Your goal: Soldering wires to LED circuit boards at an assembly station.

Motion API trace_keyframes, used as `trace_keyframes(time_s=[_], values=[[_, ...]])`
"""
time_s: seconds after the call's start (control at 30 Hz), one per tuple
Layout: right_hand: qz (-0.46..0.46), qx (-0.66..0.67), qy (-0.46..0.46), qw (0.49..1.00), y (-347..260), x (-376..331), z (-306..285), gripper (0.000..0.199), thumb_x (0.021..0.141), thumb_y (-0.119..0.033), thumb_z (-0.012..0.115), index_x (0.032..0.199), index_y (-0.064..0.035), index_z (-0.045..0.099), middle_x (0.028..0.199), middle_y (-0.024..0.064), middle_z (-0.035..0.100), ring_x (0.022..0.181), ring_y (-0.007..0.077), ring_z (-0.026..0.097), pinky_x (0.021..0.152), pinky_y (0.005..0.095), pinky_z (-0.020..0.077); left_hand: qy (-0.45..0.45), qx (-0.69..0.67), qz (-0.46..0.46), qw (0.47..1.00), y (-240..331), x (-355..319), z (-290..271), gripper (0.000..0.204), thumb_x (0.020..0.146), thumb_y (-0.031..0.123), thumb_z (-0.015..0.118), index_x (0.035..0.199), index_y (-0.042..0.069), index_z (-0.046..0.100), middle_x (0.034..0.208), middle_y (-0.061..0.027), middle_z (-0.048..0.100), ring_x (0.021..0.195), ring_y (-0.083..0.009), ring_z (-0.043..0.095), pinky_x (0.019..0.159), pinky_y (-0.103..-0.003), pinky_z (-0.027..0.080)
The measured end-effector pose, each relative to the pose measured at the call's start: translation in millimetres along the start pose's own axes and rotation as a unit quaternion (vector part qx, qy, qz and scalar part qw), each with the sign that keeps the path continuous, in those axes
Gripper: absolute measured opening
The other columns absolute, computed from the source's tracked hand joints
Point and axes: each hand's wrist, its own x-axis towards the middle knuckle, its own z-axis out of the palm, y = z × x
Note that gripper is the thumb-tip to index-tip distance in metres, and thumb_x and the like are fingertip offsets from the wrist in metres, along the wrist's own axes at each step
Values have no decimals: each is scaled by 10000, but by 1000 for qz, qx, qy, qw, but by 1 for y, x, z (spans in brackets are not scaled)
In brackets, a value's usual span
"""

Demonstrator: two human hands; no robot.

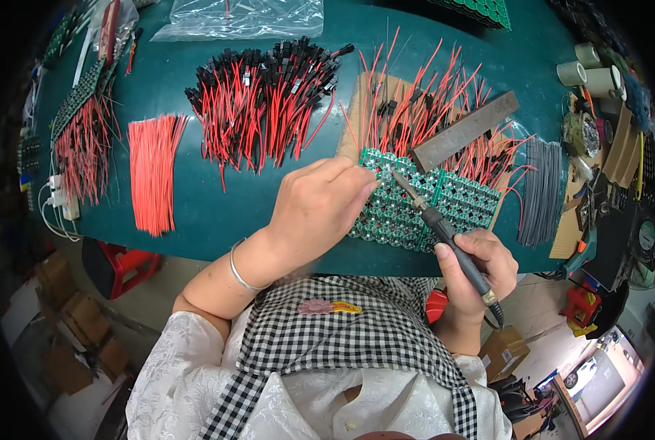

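My right hand (481,271) grips a soldering iron (448,233) by its dark handle. The iron's tip reaches the upper part of a green circuit board panel (455,202), close to my left fingertips. My left hand (324,202) is closed in a pinch at the panel's upper left; whatever lies between its fingers is too small to make out. Red and black wires (444,95) fan out beyond the panel's far edge. A flat metal bar (465,132) lies slantwise across them. Under the wires shows a brown cardboard sheet (353,110).
Left of the panel lie a heap of red and black wires with connectors (265,110) and a bundle of red wires (153,176). Grey wires (540,194) lie at the right. Wired boards (82,95) sit far left, a plastic bag (239,18) behind, tape rolls (598,77) far right.
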Motion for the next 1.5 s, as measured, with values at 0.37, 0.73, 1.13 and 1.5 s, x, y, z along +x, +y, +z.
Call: trace_keyframes(time_s=[0.37, 0.73, 1.13, 1.5], values=[[32, 109, 51, 992, 14, 6, -16, 249, 668, 54, 852, 841, 34, 673, 718, 110, 659, 582, 122, 575, 511, 231, 393, 2, -3, -16, 1000, 10, 9, -8, 124, 805, -7, 795, 891, 30, 713, 679, -68, 587, 556, -202, 558, 503, -347, 436], [18, 78, -11, 997, 13, 23, -12, 230, 667, 61, 857, 814, 33, 683, 711, 114, 656, 583, 155, 604, 520, 261, 428, -6, -7, -20, 1000, 2, 8, 1, 115, 810, -2, 791, 891, 22, 714, 684, -73, 595, 558, -216, 564, 514, -349, 458], [8, 63, -75, 995, 5, 42, -20, 202, 673, 50, 850, 818, 38, 709, 727, 118, 671, 614, 178, 628, 553, 282, 453, -6, -3, -18, 1000, -1, 6, 6, 123, 808, -4, 797, 899, 19, 718, 705, -77, 631, 564, -202, 593, 513, -335, 472], [29, 152, 33, 987, 15, 7, -44, 249, 665, 3, 851, 820, 41, 659, 701, 118, 647, 580, 150, 581, 519, 253, 386, 23, -25, -25, 999, 13, -2, -21, 113, 802, -33, 784, 851, 30, 705, 703, -65, 640, 551, -172, 587, 510, -305, 451]])
